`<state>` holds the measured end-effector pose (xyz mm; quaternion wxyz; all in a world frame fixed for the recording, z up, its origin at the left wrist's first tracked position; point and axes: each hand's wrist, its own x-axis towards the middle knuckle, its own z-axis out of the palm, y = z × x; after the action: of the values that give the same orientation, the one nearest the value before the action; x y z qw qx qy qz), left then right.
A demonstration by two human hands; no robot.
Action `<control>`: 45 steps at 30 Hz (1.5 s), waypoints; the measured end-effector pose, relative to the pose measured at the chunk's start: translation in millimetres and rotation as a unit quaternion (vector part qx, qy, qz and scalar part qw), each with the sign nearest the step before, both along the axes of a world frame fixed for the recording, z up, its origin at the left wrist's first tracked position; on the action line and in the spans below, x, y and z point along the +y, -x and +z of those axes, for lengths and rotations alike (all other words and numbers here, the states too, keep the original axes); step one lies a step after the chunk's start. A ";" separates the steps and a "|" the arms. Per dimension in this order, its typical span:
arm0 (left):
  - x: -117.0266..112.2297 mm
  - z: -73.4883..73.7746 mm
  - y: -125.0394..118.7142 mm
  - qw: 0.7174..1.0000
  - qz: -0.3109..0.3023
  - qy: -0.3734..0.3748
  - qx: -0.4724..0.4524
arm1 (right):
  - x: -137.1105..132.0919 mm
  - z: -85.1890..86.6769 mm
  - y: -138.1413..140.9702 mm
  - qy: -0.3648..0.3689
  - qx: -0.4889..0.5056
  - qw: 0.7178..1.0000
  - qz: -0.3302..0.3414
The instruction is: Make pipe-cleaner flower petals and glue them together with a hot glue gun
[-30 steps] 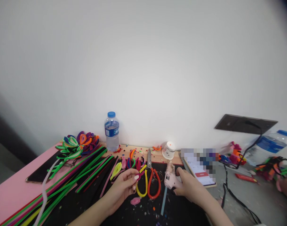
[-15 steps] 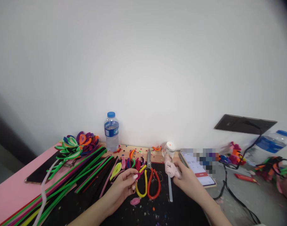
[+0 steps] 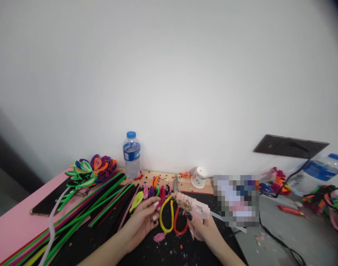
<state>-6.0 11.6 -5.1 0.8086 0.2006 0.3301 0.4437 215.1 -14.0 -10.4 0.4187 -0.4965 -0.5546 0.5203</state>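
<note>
My right hand [image 3: 204,226] grips a pale pink hot glue gun [image 3: 195,207], its nozzle pointing left toward my other hand and a translucent glue stick [image 3: 216,215] sticking out of its back. Pinched in the fingers of my left hand [image 3: 142,221] is a small magenta pipe-cleaner piece [image 3: 159,204], partly hidden. Between the hands lie scissors with a yellow handle loop [image 3: 161,221] and a red one; the glue gun covers part of them. A pink oval piece [image 3: 159,237] rests on the black mat [image 3: 141,255]. Beyond my left hand are looped pipe-cleaner pieces [image 3: 137,201].
Long pipe cleaners [image 3: 83,218] and a finished-looking flower bundle [image 3: 84,171] lie at left, over a dark phone [image 3: 44,203]. A water bottle [image 3: 132,157] and an upturned paper cup [image 3: 199,178] stand by the wall. Black cables [image 3: 280,236] cross the grey surface at right.
My right hand has brought the glue gun from beside the cup down and left, turning its nozzle toward my left hand. The left hand stays nearly in place with the magenta piece.
</note>
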 end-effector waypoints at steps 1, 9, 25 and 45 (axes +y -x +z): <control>0.1 -0.3 0.2 1.000 0.002 0.002 0.001 | 0.1 -4.5 1.5 0.002 0.005 1.000 0.009; 0.6 -1.9 0.0 1.000 -0.010 -0.010 0.001 | 1.5 -6.4 5.6 0.011 -0.022 0.999 0.042; -0.4 -0.6 0.9 1.000 -0.021 -0.017 0.000 | 0.7 -2.5 7.9 0.037 -0.040 0.997 0.057; 0.0 -3.0 2.0 1.000 -0.017 -0.013 0.006 | -3.1 -4.9 9.8 0.062 -0.027 0.997 0.041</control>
<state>-8.0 11.6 -8.0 0.8113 0.2194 0.3252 0.4335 205.3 -17.0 -15.4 0.3502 -0.5119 -0.5523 0.5571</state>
